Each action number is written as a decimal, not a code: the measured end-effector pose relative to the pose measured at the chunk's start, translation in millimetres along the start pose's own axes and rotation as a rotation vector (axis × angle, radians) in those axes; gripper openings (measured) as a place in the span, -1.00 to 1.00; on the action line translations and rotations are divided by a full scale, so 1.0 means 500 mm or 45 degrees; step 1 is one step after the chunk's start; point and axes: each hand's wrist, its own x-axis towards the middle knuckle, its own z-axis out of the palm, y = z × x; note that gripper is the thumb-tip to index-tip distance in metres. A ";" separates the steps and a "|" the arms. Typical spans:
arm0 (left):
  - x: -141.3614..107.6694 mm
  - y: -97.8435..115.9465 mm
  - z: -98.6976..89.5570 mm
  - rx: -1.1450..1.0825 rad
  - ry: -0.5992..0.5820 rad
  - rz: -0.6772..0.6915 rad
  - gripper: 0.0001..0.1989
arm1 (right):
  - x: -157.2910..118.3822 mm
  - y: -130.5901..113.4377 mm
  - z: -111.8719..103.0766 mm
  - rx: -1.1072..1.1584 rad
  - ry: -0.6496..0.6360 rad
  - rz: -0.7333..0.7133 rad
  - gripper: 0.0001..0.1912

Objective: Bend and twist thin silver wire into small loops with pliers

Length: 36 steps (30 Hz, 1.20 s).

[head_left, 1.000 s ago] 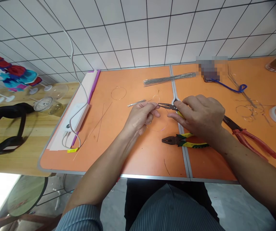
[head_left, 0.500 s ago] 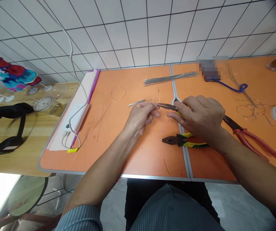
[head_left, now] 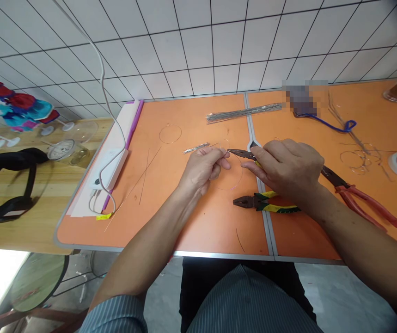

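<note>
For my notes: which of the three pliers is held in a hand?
The long-nose pliers in the right hand; the yellow-handled pliers and red-handled pliers lie on the table.

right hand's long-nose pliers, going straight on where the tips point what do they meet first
The thin wire loop held in the left hand, just ahead of the long-nose pliers in the right hand; depth is unclear, so the tips may already touch it.

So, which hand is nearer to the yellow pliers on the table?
The right hand is nearer, just above the yellow pliers. The left hand is farther off, to their left.
</note>
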 end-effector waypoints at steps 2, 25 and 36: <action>-0.001 0.001 0.001 0.000 0.004 -0.002 -0.86 | 0.001 -0.001 0.000 0.002 0.005 0.003 -0.40; -0.007 -0.007 0.010 0.016 0.032 0.101 -0.85 | 0.008 -0.030 -0.007 0.611 -0.321 0.484 -0.46; -0.001 -0.010 0.008 0.021 0.067 0.066 -0.89 | 0.010 -0.040 -0.010 0.370 -0.263 0.391 -0.47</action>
